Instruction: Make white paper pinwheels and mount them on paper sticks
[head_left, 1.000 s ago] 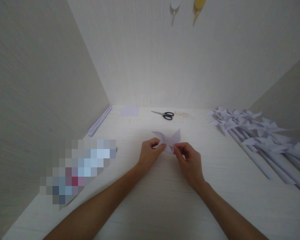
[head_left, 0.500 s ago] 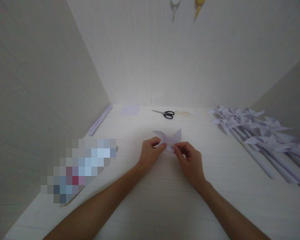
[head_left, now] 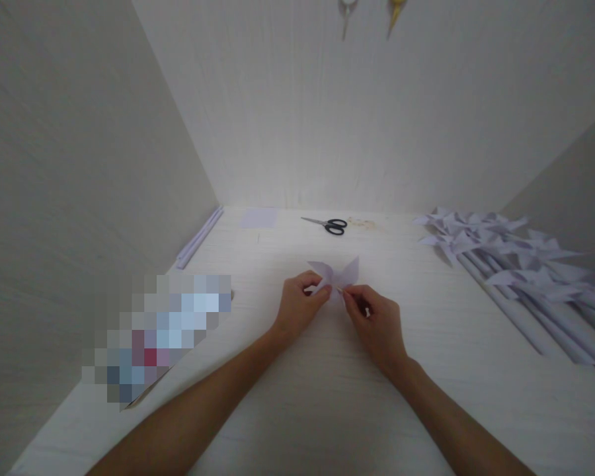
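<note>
In the middle of the white table (head_left: 327, 410), just in front of me, I have a pale lilac paper pinwheel head (head_left: 338, 276) pinched between both hands. My left hand (head_left: 297, 307) grips its left side with thumb and fingertips closed on the folded paper, and my right hand (head_left: 377, 324) pinches the centre from the right, thumb against forefinger; I cannot tell whether something thin sits between those fingers. Two pointed blades stick up and away from my hands, free of the table. Well behind it lie black-handled scissors (head_left: 328, 225) and a small square of the same paper (head_left: 258, 218), with long rolled paper strips (head_left: 198, 239) along the left wall. To my right a heap of finished paper pinwheels (head_left: 515, 271) on rolled sticks lies well apart from my hands. The risk I see is in the grip itself: the paper looks thin and springy, so if either pinch loosens, the folded tips could spring open, and if I squeeze too hard I could crease a blade or tear the centre.
</note>
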### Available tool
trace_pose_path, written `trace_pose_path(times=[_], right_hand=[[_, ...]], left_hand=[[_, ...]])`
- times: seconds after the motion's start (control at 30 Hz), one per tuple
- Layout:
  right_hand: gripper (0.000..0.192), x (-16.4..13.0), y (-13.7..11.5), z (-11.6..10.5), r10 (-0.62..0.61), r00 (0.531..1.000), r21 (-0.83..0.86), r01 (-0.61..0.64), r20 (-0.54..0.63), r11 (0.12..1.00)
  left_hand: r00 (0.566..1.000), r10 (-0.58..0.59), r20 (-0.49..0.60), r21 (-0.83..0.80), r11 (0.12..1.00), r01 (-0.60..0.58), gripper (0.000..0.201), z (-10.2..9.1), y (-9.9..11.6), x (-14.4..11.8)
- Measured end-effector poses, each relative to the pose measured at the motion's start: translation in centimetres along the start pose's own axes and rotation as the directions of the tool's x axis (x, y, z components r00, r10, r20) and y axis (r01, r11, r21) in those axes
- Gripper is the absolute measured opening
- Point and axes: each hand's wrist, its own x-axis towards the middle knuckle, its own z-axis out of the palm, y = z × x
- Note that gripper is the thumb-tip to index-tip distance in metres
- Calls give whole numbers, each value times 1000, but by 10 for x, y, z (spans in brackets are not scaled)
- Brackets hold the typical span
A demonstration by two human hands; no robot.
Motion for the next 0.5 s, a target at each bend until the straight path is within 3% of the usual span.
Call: trace_pose_path(times=[0.5], right_hand=[[13,2,2,-2,11,1000,15,-11,-11,1000]], left_hand=[[995,-40,93,-48,998,45,15,-3,-2,4]])
